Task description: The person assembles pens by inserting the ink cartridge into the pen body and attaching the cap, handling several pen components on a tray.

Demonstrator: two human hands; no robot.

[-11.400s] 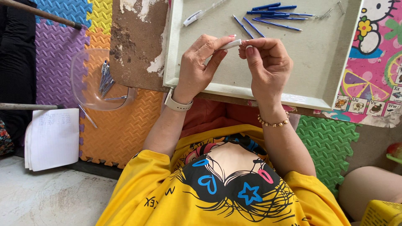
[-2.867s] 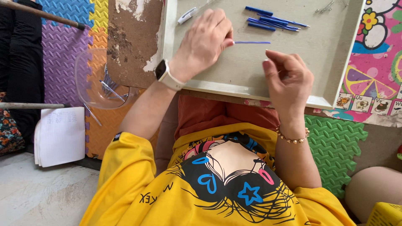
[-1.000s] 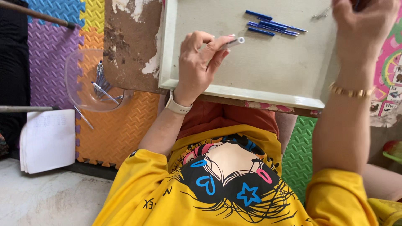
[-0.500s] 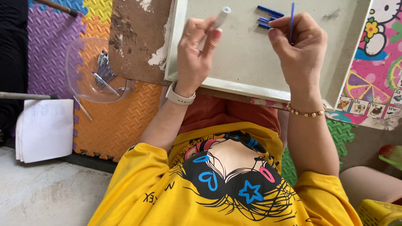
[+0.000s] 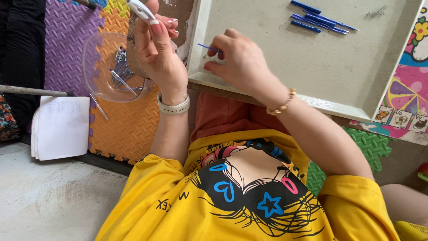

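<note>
Now your left hand pinches a white pen barrel, partly cut off above a clear bowl of pens; your right hand grips a blue refill over the tray, near more refills.

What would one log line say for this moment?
left hand: holds white pen barrel | right hand: pinches blue refill over tray
</note>
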